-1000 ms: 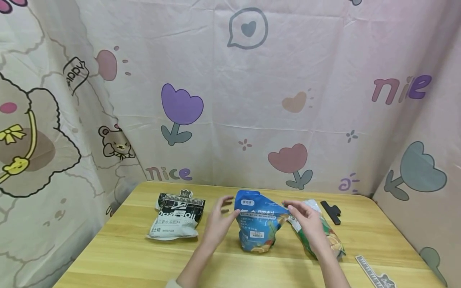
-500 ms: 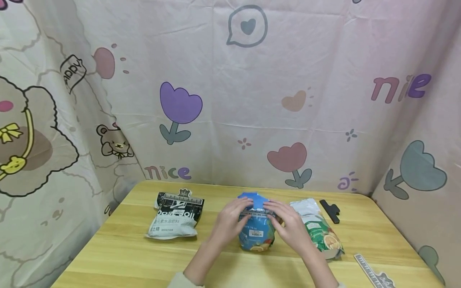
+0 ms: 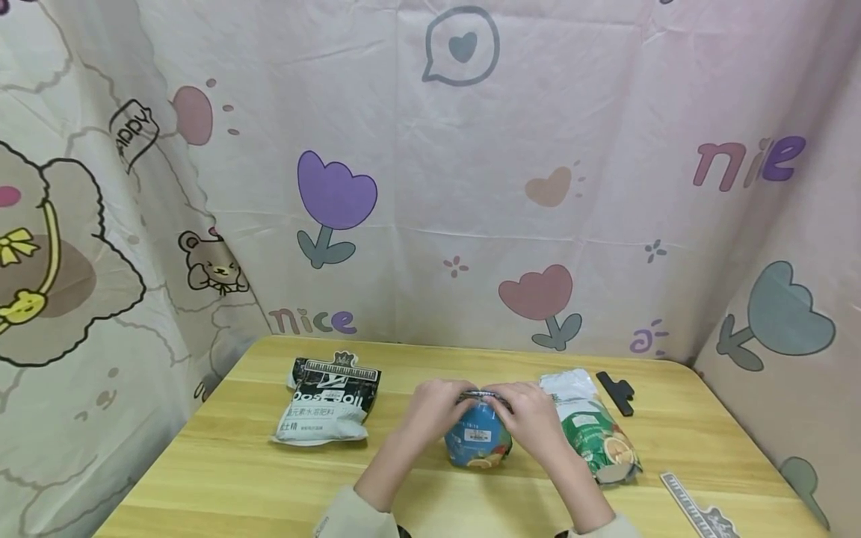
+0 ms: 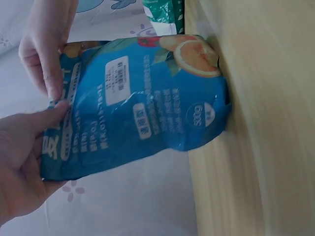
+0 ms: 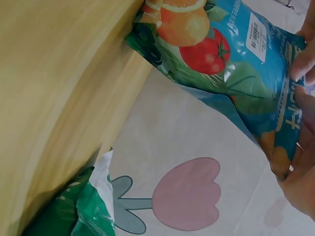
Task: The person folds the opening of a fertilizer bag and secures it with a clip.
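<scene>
A blue pouch printed with oranges and vegetables stands upright on the wooden table, its top edge folded over. My left hand pinches the left end of that fold, thumb on the near side. At the other end my right hand pinches the fold in the same way, the two thumbs close together. In the left wrist view the pouch shows its white label toward me, both hands at its top. The right wrist view shows a tomato on the pouch's side.
Left on the table lies a black-and-white bag with a piano-shaped clip on its top. To the right are a green-and-white bag, a black clip and another piano-shaped clip. A printed curtain hangs behind.
Both hands have come in from beside the pouch to its top and taken hold of it. The pouch's top has been folded down, so it stands shorter.
</scene>
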The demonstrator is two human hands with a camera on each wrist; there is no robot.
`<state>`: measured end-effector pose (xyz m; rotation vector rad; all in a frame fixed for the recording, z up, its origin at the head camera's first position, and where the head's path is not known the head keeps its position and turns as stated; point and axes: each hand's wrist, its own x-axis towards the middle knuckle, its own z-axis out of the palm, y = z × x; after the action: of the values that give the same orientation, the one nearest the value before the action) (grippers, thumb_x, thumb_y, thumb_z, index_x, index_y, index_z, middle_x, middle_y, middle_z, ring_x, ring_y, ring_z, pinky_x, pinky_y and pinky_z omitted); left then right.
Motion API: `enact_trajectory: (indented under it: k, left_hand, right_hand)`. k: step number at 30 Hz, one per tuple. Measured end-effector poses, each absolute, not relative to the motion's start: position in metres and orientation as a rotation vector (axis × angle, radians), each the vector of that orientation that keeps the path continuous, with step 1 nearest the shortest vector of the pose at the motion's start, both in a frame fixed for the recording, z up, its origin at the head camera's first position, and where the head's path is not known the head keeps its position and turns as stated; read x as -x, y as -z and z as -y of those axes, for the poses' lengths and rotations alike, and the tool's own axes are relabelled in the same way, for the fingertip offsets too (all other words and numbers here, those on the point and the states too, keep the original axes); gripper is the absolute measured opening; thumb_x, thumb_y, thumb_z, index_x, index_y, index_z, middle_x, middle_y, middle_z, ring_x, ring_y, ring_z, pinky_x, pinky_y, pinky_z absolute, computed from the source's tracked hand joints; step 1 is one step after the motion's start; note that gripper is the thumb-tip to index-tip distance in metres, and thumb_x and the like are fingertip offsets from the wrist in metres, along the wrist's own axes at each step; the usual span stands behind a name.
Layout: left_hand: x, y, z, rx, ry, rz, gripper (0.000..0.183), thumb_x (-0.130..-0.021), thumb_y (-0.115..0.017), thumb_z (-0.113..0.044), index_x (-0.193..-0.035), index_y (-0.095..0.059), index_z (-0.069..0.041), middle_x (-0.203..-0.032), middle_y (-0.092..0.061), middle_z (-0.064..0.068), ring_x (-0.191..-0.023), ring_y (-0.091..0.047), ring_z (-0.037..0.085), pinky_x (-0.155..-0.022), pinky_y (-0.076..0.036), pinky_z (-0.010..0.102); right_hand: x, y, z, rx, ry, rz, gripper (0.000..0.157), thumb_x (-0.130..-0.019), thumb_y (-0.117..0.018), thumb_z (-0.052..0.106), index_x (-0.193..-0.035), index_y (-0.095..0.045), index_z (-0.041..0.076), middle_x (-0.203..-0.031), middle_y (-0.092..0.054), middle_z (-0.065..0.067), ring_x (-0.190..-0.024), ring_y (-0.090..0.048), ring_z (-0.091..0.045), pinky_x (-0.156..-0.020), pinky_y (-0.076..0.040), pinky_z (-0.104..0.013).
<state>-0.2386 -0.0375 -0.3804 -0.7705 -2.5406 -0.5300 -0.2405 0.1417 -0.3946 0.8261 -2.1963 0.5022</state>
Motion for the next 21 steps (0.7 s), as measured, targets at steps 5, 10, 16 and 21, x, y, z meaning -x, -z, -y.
enact_trajectory:
  k: [5,10,16,21]
  left_hand:
    - [0.242,0.383,0.033,0.724,0.556,2.52,0.009,-0.084,-0.067,-0.019,-0.087,-0.074,-0.014,-0.078,-0.069,-0.004,-0.064,-0.062,0.007,-0.054,-0.046,0.015]
    - [0.245,0.38,0.033,0.741,0.558,2.543,0.01,-0.083,-0.068,-0.021,-0.088,-0.074,-0.015,-0.079,-0.069,-0.004,-0.065,-0.062,0.007,-0.054,-0.046,0.015]
    - [0.245,0.376,0.037,0.758,0.601,2.629,0.016,-0.075,-0.075,-0.025,-0.089,-0.074,-0.015,-0.08,-0.069,-0.005,-0.067,-0.061,0.007,-0.055,-0.045,0.018]
    - [0.244,0.377,0.035,0.684,0.648,2.636,0.011,-0.073,-0.077,-0.024,-0.081,-0.076,-0.016,-0.075,-0.069,-0.006,-0.064,-0.06,0.006,-0.051,-0.042,0.015]
  right_hand:
    - [0.243,0.398,-0.141,-0.809,-0.454,2.103,0.013,-0.068,-0.079,0.012,-0.079,-0.073,0.015,-0.065,-0.066,0.002,-0.055,-0.059,-0.013,-0.054,-0.05,-0.032]
    - [0.241,0.394,-0.141,-0.768,-0.423,2.143,0.012,-0.068,-0.08,0.015,-0.078,-0.073,0.015,-0.062,-0.065,0.003,-0.05,-0.056,-0.012,-0.046,-0.045,-0.027]
    - [0.238,0.387,-0.14,-0.711,-0.382,2.388,0.013,-0.072,-0.078,0.023,-0.082,-0.072,0.019,-0.068,-0.065,0.006,-0.049,-0.048,-0.005,-0.043,-0.036,-0.021]
    - [0.237,0.387,-0.137,-0.691,-0.361,2.444,0.01,-0.072,-0.078,0.021,-0.08,-0.072,0.02,-0.065,-0.063,0.006,-0.045,-0.04,-0.003,-0.038,-0.029,-0.019]
